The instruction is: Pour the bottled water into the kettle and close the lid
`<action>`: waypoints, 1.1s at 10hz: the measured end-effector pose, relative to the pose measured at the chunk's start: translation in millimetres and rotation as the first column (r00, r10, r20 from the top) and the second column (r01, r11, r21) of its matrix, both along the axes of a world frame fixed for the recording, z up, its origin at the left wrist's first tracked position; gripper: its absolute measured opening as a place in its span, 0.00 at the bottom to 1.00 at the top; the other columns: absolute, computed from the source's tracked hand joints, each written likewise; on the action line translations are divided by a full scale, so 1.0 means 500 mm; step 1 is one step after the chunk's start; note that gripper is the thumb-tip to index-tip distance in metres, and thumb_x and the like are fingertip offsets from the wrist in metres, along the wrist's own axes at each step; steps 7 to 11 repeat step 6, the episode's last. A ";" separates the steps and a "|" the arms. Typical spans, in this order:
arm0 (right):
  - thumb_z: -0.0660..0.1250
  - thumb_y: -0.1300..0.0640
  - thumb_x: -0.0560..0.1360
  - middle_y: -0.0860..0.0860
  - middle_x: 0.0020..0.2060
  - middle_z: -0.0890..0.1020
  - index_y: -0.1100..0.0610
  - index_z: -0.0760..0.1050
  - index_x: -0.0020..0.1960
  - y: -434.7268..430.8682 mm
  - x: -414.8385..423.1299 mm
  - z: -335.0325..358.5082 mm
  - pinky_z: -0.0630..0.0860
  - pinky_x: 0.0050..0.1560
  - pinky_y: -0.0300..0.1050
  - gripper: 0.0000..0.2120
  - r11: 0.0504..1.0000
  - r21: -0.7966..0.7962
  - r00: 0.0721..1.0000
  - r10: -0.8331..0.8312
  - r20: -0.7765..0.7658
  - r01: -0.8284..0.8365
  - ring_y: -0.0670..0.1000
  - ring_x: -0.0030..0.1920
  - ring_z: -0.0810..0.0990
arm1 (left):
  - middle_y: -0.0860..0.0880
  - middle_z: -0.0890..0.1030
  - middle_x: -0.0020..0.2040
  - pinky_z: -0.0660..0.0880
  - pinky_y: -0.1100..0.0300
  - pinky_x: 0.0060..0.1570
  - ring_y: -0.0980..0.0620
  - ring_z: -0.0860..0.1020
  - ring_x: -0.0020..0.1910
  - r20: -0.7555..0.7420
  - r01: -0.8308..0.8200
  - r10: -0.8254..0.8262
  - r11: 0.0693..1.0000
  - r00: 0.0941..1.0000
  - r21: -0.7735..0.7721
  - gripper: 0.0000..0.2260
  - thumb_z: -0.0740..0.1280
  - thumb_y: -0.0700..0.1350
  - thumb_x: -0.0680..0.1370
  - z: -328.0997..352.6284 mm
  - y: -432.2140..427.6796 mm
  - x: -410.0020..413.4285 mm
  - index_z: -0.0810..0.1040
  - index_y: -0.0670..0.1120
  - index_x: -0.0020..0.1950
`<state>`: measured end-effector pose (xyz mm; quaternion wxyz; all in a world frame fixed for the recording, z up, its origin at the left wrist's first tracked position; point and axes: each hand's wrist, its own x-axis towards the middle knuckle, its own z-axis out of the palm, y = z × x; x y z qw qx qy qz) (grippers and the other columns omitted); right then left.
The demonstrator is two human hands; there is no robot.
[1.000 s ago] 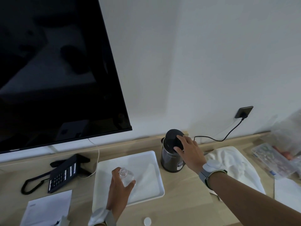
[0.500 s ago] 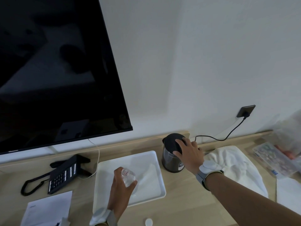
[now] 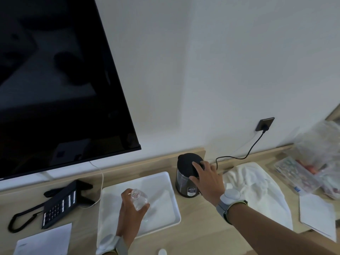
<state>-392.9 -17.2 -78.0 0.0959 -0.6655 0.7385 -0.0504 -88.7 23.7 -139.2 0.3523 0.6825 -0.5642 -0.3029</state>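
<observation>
Far out to the left of our left hand (image 3: pixel 128 216), a black desk telephone (image 3: pixel 58 204) lies on the wooden desk (image 3: pixel 193 236) with its coiled cord trailing toward the edge, and a white sheet of paper (image 3: pixel 44 242) sits just below it. A large dark television screen (image 3: pixel 55 80) hangs on the wall above that side.

Our left hand is wrapped around a clear plastic bottle (image 3: pixel 139 200), fingers curled on its body, the open neck pointing up and slightly away from us. We cannot tell how much water is left inside. The hand and bottle hover over a white tray (image 3: pixel 165 183). A small white bottle cap (image 3: pixel 162 252) lies on the desk near us, between our two forearms.

Just to the right of the tray stands the dark kettle (image 3: pixel 184 183), upright, its lid (image 3: pixel 187 162) down flat on top. Our right hand (image 3: pixel 209 181) rests on it with the fingers spread loosely, fingertips (image 3: pixel 195 165) pressing the lid and the thumb lying along the kettle's side. Both wrists wear grey bands with a pale round unit.

Beyond the right hand, a black power cord (image 3: pixel 246 155) runs up to a wall socket (image 3: pixel 265 124). To the right of that hand a crumpled white towel (image 3: pixel 257 188) is spread on the desk, and farther right lie clear plastic bags (image 3: pixel 312 162) and another white paper (image 3: pixel 318 214).
</observation>
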 end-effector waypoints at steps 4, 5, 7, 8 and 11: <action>0.59 0.41 0.82 0.52 0.76 0.64 0.48 0.60 0.79 0.040 0.013 -0.013 0.76 0.63 0.54 0.28 0.997 -0.017 0.976 -0.068 0.207 0.073 0.59 0.71 0.68 | 0.44 0.79 0.64 0.75 0.56 0.48 0.41 0.81 0.60 -0.028 -0.064 0.066 0.994 0.997 0.086 0.42 0.83 0.50 0.65 0.005 0.007 0.005 0.61 0.58 0.69; 0.60 0.41 0.82 0.52 0.74 0.66 0.49 0.58 0.80 0.071 -0.002 -0.010 0.74 0.66 0.54 0.30 0.993 -0.027 0.943 -0.104 0.316 0.118 0.57 0.72 0.68 | 0.42 0.79 0.67 0.75 0.56 0.49 0.40 0.80 0.61 -0.045 -0.065 0.069 0.993 0.997 0.099 0.44 0.84 0.50 0.64 0.027 0.013 -0.004 0.60 0.57 0.71; 0.58 0.40 0.81 0.51 0.74 0.66 0.47 0.56 0.79 0.114 -0.009 -0.013 0.74 0.65 0.57 0.29 0.974 -0.019 0.904 -0.202 0.377 0.226 0.57 0.72 0.68 | 0.42 0.78 0.68 0.76 0.51 0.54 0.41 0.79 0.64 -0.101 -0.096 0.105 0.992 0.989 0.086 0.49 0.85 0.46 0.63 0.036 0.027 -0.002 0.58 0.55 0.75; 0.58 0.40 0.81 0.51 0.74 0.66 0.47 0.56 0.79 0.114 -0.009 -0.013 0.74 0.65 0.57 0.29 0.974 -0.019 0.904 -0.202 0.377 0.226 0.57 0.72 0.68 | 0.42 0.78 0.68 0.76 0.51 0.54 0.41 0.79 0.64 -0.101 -0.096 0.105 0.992 0.989 0.086 0.49 0.85 0.46 0.63 0.036 0.027 -0.002 0.58 0.55 0.75; 0.58 0.40 0.81 0.51 0.74 0.66 0.47 0.56 0.79 0.114 -0.009 -0.013 0.74 0.65 0.57 0.29 0.974 -0.019 0.904 -0.202 0.377 0.226 0.57 0.72 0.68 | 0.42 0.78 0.68 0.76 0.51 0.54 0.41 0.79 0.64 -0.101 -0.096 0.105 0.992 0.989 0.086 0.49 0.85 0.46 0.63 0.036 0.027 -0.002 0.58 0.55 0.75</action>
